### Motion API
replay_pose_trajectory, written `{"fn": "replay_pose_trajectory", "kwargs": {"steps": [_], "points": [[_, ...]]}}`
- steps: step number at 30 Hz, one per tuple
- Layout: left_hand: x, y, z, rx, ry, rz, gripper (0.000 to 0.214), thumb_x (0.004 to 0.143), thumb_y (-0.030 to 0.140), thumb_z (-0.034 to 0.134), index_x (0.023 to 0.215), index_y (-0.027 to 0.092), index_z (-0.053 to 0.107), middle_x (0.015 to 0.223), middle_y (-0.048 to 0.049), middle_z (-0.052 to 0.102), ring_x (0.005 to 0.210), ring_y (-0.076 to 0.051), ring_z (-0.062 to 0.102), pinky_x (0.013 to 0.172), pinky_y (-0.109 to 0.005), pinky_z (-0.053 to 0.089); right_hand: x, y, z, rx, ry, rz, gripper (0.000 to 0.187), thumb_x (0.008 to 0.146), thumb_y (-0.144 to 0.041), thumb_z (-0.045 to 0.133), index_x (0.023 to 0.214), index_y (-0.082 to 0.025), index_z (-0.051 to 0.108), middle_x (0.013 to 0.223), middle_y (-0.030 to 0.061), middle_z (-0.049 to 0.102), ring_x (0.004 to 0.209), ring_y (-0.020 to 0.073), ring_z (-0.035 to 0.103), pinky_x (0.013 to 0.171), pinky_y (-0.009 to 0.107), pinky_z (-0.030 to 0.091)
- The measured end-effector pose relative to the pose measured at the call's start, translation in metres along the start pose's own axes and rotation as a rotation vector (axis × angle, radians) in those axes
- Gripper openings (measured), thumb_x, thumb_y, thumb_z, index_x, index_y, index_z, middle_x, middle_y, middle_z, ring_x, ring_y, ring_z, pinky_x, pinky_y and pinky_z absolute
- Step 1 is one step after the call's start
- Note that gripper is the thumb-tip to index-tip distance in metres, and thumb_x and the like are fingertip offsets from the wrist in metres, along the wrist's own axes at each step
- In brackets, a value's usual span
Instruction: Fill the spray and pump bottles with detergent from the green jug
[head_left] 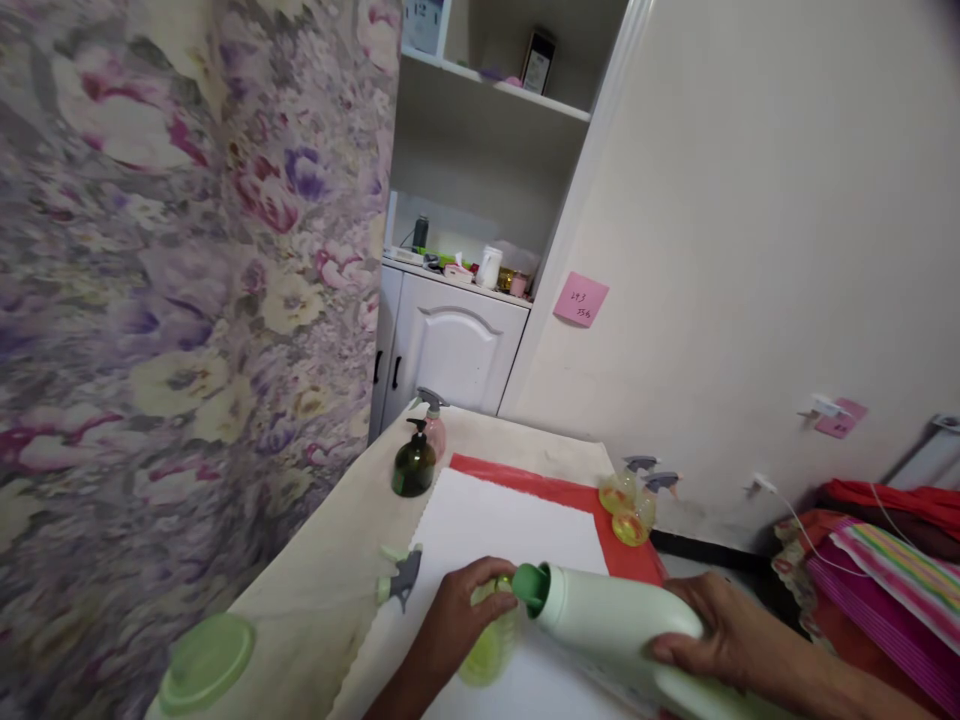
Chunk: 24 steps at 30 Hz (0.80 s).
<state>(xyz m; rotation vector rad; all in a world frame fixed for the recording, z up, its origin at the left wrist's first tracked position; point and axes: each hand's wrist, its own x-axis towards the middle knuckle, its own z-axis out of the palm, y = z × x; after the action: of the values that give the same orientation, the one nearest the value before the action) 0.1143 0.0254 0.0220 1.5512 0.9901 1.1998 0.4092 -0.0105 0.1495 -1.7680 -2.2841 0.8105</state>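
Observation:
My left hand [459, 612] is closed around the neck of a small clear bottle [487, 655], which stands on the white sheet with yellow-green liquid inside. In my right hand [724, 630] is a large pale green jug [611, 615], tipped nearly level. Its darker green spout [531, 585] points left and lies right at the small bottle's mouth; whether liquid is flowing, I cannot make out. A loose grey trigger spray head [405, 578] with a thin tube lies left of my left hand. Farther left is a round light green cap [206, 662].
A white sheet [480, 515] lies over a red one [525, 480] on the table. At the back left stand a dark pump bottle [413, 465] and a pink spray bottle [435, 432]. Two yellow spray bottles [634, 520] stand at the right edge, near the wall.

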Motion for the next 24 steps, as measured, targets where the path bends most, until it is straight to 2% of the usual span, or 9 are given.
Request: {"fn": "replay_pose_trajectory", "kwargs": {"steps": [3, 8, 14, 24], "points": [[-0.001, 0.001, 0.0, -0.007, -0.005, 0.0, 0.018, 0.074, 0.023, 0.065, 0.09, 0.022, 0.072, 0.094, -0.0014, 0.075, 0.094, -0.022, 0.066, 0.089, -0.03, 0.046, -0.001, -0.004, -0.004, -0.015, -0.009, -0.022, 0.028, 0.074, -0.045, 0.067, 0.075, -0.018, 0.064, 0.069, -0.0019, 0.063, 0.062, 0.012, 0.049, 0.053, 0.021, 0.033], [-0.001, 0.005, 0.0, -0.02, -0.013, -0.006, 0.018, 0.075, 0.022, 0.065, 0.091, 0.021, 0.073, 0.095, -0.0022, 0.075, 0.094, -0.022, 0.066, 0.088, -0.03, 0.045, -0.001, -0.009, -0.011, -0.08, -0.02, -0.023, 0.031, 0.075, -0.049, 0.066, 0.073, -0.018, 0.063, 0.065, -0.0022, 0.06, 0.058, 0.0109, 0.045, 0.051, 0.022, 0.031], [-0.001, 0.005, 0.0, -0.029, -0.009, 0.0, 0.017, 0.075, 0.024, 0.065, 0.09, 0.021, 0.073, 0.093, -0.0023, 0.076, 0.092, -0.022, 0.065, 0.087, -0.03, 0.046, 0.001, -0.012, -0.015, -0.175, 0.007, -0.02, 0.037, 0.074, -0.057, 0.064, 0.075, -0.02, 0.064, 0.066, -0.0001, 0.063, 0.058, 0.0129, 0.049, 0.052, 0.024, 0.033], [-0.001, 0.001, 0.0, -0.05, -0.015, -0.005, 0.019, 0.074, 0.022, 0.066, 0.091, 0.021, 0.074, 0.093, -0.0024, 0.075, 0.093, -0.023, 0.066, 0.087, -0.031, 0.046, 0.001, -0.018, -0.022, -0.235, -0.021, -0.007, 0.034, 0.074, -0.054, 0.064, 0.073, -0.02, 0.064, 0.065, 0.0, 0.064, 0.055, 0.0126, 0.05, 0.05, 0.024, 0.032]]}}
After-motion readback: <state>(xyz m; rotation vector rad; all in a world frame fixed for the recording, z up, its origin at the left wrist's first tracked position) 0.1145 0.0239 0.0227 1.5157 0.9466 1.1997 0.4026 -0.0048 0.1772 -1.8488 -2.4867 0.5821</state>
